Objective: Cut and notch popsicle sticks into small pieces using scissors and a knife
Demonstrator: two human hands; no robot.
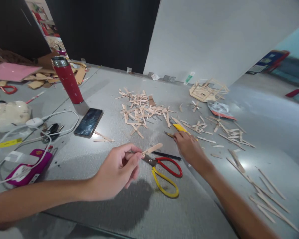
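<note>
My left hand pinches a small flat wooden craft stick between thumb and fingers, above a pair of scissors. The scissors, with one red and one yellow handle, lie on the table just beyond that hand. My right hand is low over the table with its fingers bent and closed. A yellow utility knife lies against its far side, and a dark pointed tip shows at its fingertips. What these fingers grip is partly hidden. A black pen-like stick lies between my hands.
A pile of craft sticks is ahead, with more strips scattered at right. A stick-built frame stands at the back right. On the left are a red bottle, a phone, a white cable and a purple device.
</note>
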